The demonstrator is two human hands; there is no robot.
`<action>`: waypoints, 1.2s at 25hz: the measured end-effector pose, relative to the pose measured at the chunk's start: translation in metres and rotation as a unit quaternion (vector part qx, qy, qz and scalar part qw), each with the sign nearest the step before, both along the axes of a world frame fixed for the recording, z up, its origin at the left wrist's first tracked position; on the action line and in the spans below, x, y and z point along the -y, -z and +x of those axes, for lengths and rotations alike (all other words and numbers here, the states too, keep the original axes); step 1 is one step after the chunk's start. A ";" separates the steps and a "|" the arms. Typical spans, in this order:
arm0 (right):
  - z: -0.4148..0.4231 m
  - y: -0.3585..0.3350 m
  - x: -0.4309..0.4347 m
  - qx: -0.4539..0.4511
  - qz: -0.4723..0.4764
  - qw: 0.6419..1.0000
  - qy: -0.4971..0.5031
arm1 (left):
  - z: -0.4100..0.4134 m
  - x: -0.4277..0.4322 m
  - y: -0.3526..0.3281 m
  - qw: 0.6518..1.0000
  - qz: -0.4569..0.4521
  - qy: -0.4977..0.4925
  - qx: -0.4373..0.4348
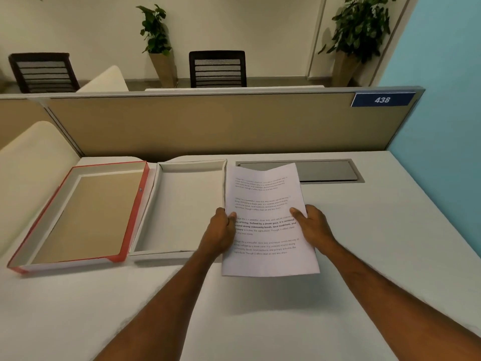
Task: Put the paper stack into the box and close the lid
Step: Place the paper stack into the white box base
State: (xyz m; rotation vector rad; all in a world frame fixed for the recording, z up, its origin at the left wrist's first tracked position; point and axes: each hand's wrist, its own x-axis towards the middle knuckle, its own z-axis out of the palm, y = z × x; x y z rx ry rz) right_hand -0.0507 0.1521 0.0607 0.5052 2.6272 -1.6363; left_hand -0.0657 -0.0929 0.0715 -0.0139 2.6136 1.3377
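A stack of printed white paper (265, 194) is held above the desk, just right of the box. My left hand (221, 230) grips its left edge and my right hand (313, 227) grips its right edge, thumbs on top. The open white box (182, 204) lies flat on the desk with nothing inside. Its red-edged lid (86, 214) lies upside down to the left, touching the box's side, brown inside facing up.
A grey cable hatch (325, 170) is set into the white desk (260, 321) behind the paper. A beige partition (208, 123) runs along the back. A cream chair back (33, 165) stands at the left and a blue wall (442, 126) at the right.
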 end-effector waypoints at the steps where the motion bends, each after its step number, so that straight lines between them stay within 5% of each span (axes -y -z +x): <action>1: -0.011 -0.006 0.013 0.000 -0.001 1.000 -0.003 | -0.009 0.015 -0.006 1.000 -0.005 -0.009 -0.002; 16: -0.131 -0.004 0.205 0.087 -0.016 0.992 -0.087 | -0.109 0.188 -0.010 0.989 -0.038 -0.081 0.115; 30: -0.154 0.042 0.233 0.149 0.053 0.985 -0.065 | -0.139 0.187 0.033 0.979 -0.075 -0.129 0.142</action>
